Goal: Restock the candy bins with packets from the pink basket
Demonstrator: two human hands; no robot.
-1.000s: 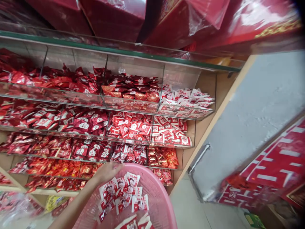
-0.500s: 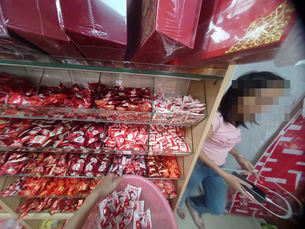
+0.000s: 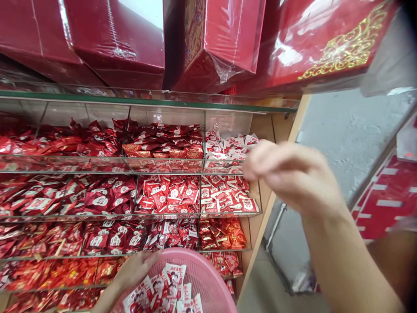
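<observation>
At the bottom of the head view, my left hand (image 3: 138,267) grips the rim of a round pink plastic basket (image 3: 216,278). Inside it lie several white-and-red candy packets (image 3: 163,287). My right hand (image 3: 289,174) is raised on the right, in front of the shelf's end panel. Its fingers look bent but are smeared by motion, and I cannot make out anything in them. The nearest bin behind it holds similar white-and-red packets (image 3: 224,145), which the hand partly covers.
Glass-fronted bins of red wrapped candies (image 3: 97,195) fill the wooden shelf unit. Large red gift boxes (image 3: 228,34) stand on the glass shelf (image 3: 146,101) above. To the right are a grey wall (image 3: 339,126) and red-and-white printed material (image 3: 391,200).
My right hand has come into view from the lower right. The person in the pink shirt is no longer plainly visible. The view has shifted slightly; my left hand stays on the basket.
</observation>
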